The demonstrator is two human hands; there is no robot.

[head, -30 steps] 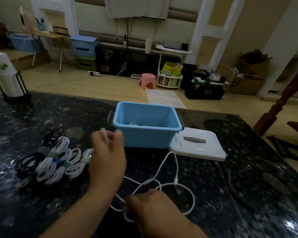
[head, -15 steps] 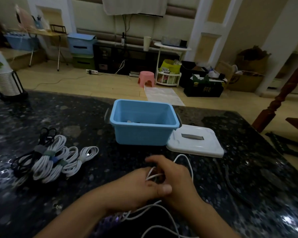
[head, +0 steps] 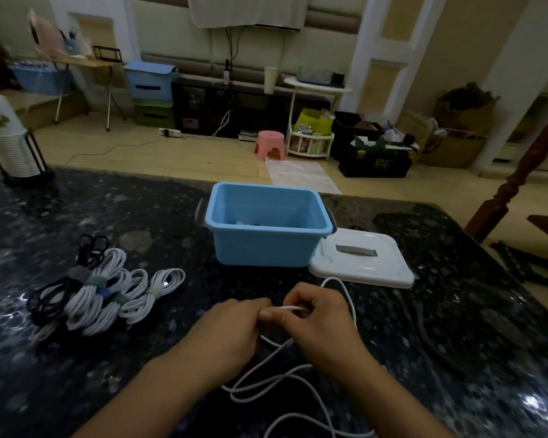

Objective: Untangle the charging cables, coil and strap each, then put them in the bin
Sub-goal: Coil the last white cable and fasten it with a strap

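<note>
A thin white charging cable (head: 298, 374) is trailing in loose loops toward the near edge of the dark speckled stone worktop (head: 456, 311), its upper stretch running through both grips: the left hand (head: 231, 330) and right hand (head: 317, 317) are pinching it, just near of the open light-blue plastic bin (head: 263, 248).

We are seeing two forearms coming up from the bottom edge, both bare, with no sleeve, cuff, watch or band showing anywhere along them. We are seeing the left hand (head: 231, 330) and the right hand (head: 323, 320) bare as well: no gloves are covering them and no rings are showing on the fingers that face us. We are making out a short, plain thumbnail on the left thumb, with no polish that we can tell in this dim light. We are seeing nothing of the upper arms, shoulders or clothing, since these are lying outside the view.
</note>
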